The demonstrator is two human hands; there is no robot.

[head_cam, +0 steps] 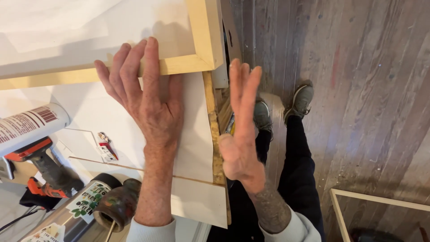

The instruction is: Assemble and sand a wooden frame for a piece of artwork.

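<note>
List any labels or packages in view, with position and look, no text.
Tube: left edge, lying tilted; white cylinder with a red barcode label.
Steel bottle: bottom left, lying down; white sticker with green leaves.
Small packet: on the white board left of the left hand; flat, white with red and yellow.
No screens or signs.

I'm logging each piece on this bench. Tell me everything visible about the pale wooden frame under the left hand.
The wooden frame is pale, unfinished-looking timber with square-edged rails. Only one corner shows, where a long rail and a short one meet; the rest runs out of view. A white sheet fills its inside. It lies flat on the white worktop, its corner near the bench edge. The left hand, open and flat, rests its fingertips on the long rail. The right hand is open beside it, not touching.
</note>
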